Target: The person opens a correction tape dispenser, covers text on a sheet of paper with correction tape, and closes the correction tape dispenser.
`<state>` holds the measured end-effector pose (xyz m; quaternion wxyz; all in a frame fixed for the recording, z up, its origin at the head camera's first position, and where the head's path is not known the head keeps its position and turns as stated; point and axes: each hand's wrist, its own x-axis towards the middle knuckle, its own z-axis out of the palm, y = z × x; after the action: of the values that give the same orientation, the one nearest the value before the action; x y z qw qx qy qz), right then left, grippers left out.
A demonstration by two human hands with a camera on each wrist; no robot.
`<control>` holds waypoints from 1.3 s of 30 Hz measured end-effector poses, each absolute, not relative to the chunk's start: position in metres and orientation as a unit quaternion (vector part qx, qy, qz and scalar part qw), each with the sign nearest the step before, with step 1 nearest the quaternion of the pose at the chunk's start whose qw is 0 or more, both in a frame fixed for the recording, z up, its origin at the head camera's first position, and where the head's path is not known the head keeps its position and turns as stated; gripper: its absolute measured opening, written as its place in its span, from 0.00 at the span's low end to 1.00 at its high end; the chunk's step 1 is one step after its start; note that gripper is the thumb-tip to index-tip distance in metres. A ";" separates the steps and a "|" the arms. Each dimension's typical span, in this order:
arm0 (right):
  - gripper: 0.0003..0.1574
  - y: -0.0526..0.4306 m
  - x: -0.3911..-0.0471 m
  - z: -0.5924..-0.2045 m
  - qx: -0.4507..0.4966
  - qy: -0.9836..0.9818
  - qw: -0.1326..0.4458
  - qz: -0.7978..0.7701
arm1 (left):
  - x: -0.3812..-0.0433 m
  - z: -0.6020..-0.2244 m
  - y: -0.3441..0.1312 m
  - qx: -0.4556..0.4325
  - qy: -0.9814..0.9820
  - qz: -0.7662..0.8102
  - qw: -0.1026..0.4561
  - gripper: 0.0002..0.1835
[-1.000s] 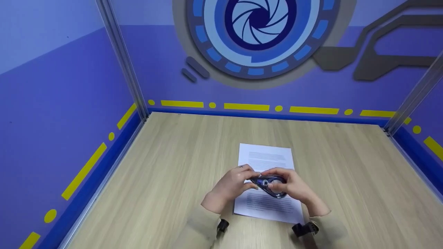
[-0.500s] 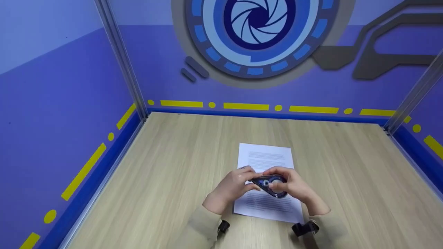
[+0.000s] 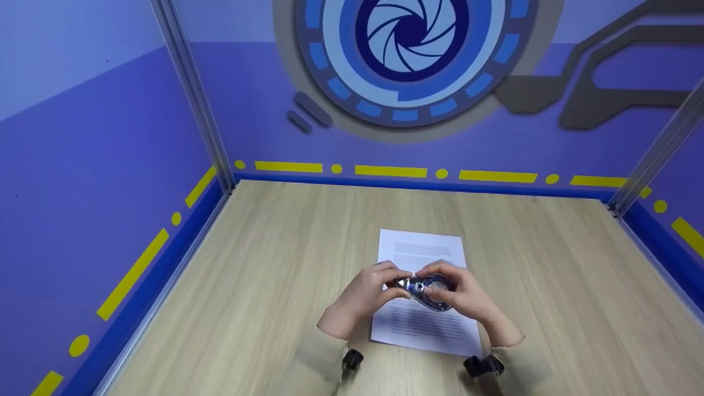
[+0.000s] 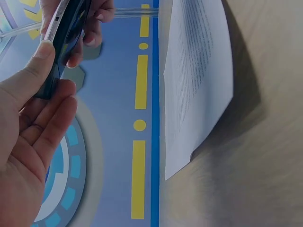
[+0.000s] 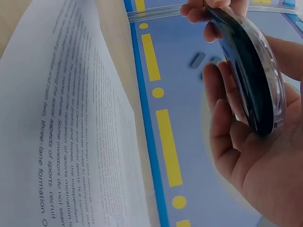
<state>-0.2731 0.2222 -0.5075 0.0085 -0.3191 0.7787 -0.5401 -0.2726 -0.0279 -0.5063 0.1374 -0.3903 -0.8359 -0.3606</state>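
Note:
A dark correction tape dispenser point(image 3: 419, 287) with a clear, rounded casing is held above a printed sheet of paper point(image 3: 423, 333). My left hand point(image 3: 363, 291) pinches its narrow tip between thumb and fingers. Around the wide end, my right hand point(image 3: 466, 292) grips with the thumb on the upper face. In the left wrist view the dispenser point(image 4: 66, 40) appears edge-on, the left thumb pressing its side. The right wrist view shows the dispenser's point(image 5: 246, 71) black underside and clear edge. Fingers hide part of the tip.
The sheet lies on a light wooden table point(image 3: 286, 264). Blue panels with yellow markings point(image 3: 390, 171) rise behind the table and along both sides. Metal posts point(image 3: 195, 99) stand at the back corners. A dark wrist strap point(image 3: 484, 365) is at the right sleeve.
Both hands keep their hold on the correction tape dispenser. It has tilted slightly, so its tip and upper face catch more light. The hands have shifted only a little.

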 end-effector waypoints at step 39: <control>0.29 0.217 -0.271 -0.513 -0.249 0.905 -0.149 -0.311 | -0.282 -0.508 -0.039 -0.300 -0.877 -0.354 0.123 0.17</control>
<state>-0.2714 0.2174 -0.5126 -0.1486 -0.2486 0.9051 -0.3112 -0.2820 -0.0389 -0.5080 0.1229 -0.3004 -0.8773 -0.3536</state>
